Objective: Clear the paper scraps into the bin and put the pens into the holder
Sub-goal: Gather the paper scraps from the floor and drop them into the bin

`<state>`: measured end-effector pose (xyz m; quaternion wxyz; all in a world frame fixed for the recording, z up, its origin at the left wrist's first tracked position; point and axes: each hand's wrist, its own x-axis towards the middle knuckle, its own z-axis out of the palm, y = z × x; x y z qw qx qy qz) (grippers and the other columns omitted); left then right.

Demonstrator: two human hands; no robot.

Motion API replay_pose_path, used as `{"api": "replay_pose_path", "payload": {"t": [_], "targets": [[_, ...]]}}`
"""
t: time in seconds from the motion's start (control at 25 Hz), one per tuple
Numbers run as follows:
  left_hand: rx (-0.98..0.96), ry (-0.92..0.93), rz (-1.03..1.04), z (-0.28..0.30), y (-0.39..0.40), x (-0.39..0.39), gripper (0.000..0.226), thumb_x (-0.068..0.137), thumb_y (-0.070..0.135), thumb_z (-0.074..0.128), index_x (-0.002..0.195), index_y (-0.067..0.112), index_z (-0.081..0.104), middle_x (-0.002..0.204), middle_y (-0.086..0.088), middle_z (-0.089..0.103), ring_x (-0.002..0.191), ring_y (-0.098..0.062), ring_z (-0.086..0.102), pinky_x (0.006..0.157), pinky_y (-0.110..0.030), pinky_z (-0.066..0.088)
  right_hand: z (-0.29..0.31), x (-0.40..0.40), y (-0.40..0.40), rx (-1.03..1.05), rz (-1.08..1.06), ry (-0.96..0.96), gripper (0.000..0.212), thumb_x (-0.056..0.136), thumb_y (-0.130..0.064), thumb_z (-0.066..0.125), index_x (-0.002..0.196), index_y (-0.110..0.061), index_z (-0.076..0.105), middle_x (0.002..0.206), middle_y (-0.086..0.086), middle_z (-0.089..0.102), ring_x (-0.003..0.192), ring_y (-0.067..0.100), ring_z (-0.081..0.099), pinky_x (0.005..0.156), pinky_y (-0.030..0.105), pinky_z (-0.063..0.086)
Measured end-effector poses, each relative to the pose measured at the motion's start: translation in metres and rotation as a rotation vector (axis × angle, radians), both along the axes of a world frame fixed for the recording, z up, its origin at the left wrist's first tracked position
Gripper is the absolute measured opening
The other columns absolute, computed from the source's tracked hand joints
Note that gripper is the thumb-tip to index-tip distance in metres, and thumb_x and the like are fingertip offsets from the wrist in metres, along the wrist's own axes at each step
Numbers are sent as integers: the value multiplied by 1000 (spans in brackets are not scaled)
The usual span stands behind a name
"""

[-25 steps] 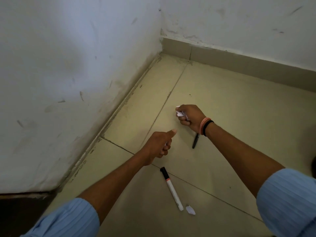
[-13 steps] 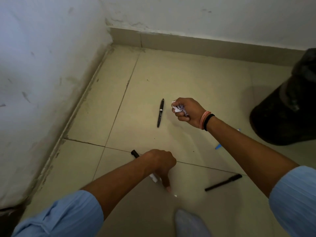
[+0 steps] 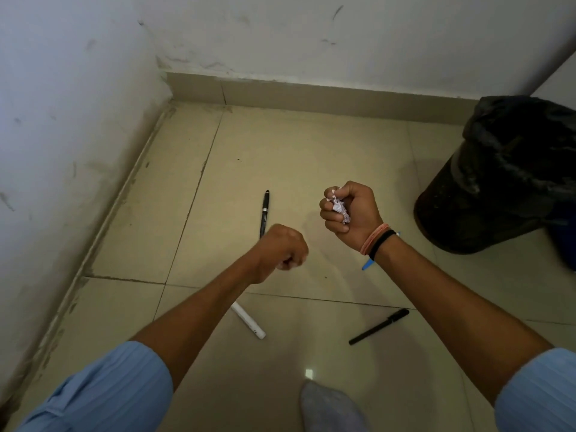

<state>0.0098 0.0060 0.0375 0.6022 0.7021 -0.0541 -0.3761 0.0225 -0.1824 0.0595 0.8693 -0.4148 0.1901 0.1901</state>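
Note:
My right hand (image 3: 355, 213) is held above the floor in a fist, shut on crumpled white paper scraps (image 3: 340, 209). Lower and to the left, my left hand (image 3: 280, 252) is a closed fist with its knuckles up; its fingers hide what it holds. On the tiled floor lie a black pen (image 3: 265, 210) just beyond my left hand, a white marker (image 3: 249, 321) partly under my left forearm, another black pen (image 3: 378, 327) at lower right, and a blue pen (image 3: 367, 265) mostly hidden by my right wrist. The black-lined bin (image 3: 505, 176) stands to the right of my right hand.
White walls meet in a corner at the back left, with a skirting strip along the floor. A grey foot (image 3: 330, 406) shows at the bottom edge. Something blue (image 3: 564, 244) sits beside the bin at the right edge.
My left hand went down to the scrap by the white marker's end, then rose as a fist; that scrap is gone from the floor. The view swung right, bringing in the bin.

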Motion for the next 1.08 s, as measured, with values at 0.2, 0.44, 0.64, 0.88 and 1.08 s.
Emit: {"api": "replay_pose_path", "payload": {"t": [0.2,0.44,0.64,0.88,1.08], "targets": [[-342,168,353,21,-34,14,27,56,-12,32,53,13,40,50,-5,36,34,-15,35,42,-19,10,24,-20,-29,94,-124,-42,7,68,-17,43,63,-14,47,54,1,45,36,10,30,34,14,16],[-523,280,332,101,-125,30,9,56,5,40,58,10,47,50,-1,36,35,-13,31,44,-16,12,94,-46,-102,81,-298,-207,16,72,-28,46,67,-13,48,56,2,45,37,10,34,30,13,23],[-457,182,181,185,-256,43,18,83,11,41,66,11,46,48,0,38,39,-14,30,40,-16,14,172,-60,-200,-119,-647,-235,11,76,-17,44,66,-15,41,57,3,42,37,11,32,32,15,18],[-155,217,15,242,-332,19,51,102,38,44,139,2,44,118,-13,56,104,-31,55,95,-43,46,196,-66,-267,-413,-648,142,41,94,-44,49,107,-6,57,107,17,58,95,21,62,93,46,51],[-194,113,139,231,-332,28,51,96,41,47,123,0,61,116,-14,64,104,-31,62,85,-40,51,202,-92,-278,-478,-735,89,51,98,-45,49,121,-1,59,129,24,58,119,38,58,99,52,51]]}}
